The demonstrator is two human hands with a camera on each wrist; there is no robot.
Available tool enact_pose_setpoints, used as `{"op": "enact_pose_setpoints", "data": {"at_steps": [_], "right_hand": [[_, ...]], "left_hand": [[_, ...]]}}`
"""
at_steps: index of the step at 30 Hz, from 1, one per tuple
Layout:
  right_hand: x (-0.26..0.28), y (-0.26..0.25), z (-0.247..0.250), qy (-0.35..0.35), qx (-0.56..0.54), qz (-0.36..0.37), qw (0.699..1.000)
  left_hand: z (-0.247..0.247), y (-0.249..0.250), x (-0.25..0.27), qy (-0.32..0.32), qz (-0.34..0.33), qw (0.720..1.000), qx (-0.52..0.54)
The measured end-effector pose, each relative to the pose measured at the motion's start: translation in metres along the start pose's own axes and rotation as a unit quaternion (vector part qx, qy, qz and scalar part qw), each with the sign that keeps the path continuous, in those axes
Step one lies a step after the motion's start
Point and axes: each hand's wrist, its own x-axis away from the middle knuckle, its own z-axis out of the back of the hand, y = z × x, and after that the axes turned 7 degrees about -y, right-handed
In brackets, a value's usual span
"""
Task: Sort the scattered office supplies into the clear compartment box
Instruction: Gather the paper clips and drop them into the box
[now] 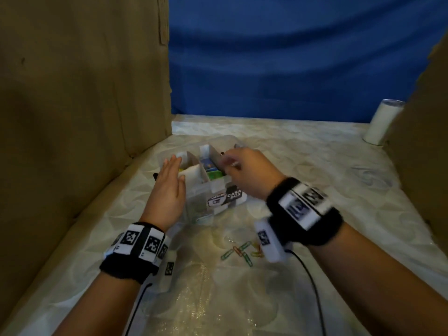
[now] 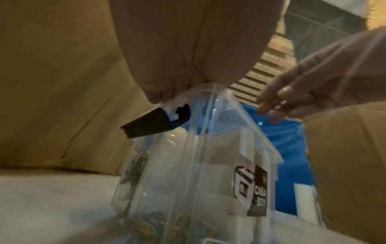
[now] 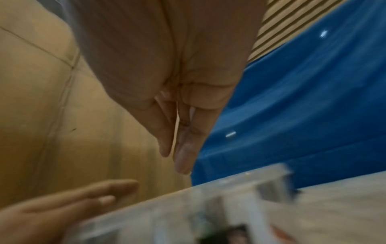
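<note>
Right now my left hand (image 1: pixel 168 187) lies flat and straight-fingered against the clear compartment box (image 1: pixel 218 202), my right hand (image 1: pixel 244 170) hovers above it with fingers together, too blurred to tell any hold, and a careless nudge could tip it.

pale patterned tabletop (image 1: pixel 303 161) bears clear compartment box (image 1: pixel 219 202), paper clips (image 1: pixel 240 252), white cylinder (image 1: pixel 381 122).

Left hand (image 1: pixel 169 187) flat, fingers straight and together, palm facing right. Right hand (image 1: pixel 247 170) reaching forward, blurred, fingers (image 3: pixel 183 148) straight and pointing down. Both wrists wear black bands.
</note>
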Motion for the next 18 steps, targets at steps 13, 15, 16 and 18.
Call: {"op": "enact_pose_setpoints", "data": {"at_steps": [13,15,16,18], "right_hand": [[0.086,0.125,-0.058,-0.258,0.16,-0.254,0.918],[0.09,0.11,-0.067,-0.281,0.133,-0.232,0.922],[0.092,0.106,-0.067,-0.281,0.107,-0.21,0.93],[0.092,0.106,-0.057,-0.246,0.061,-0.183,0.95]], "left_hand": [[-0.072,0.054,0.055,-0.342,0.034,0.91,-0.232],[-0.077,0.056,0.055,-0.352,0.051,0.909,-0.217],[-0.079,0.059,0.054,-0.358,0.049,0.909,-0.208],[-0.078,0.068,0.05,-0.375,0.026,0.906,-0.193]]}}
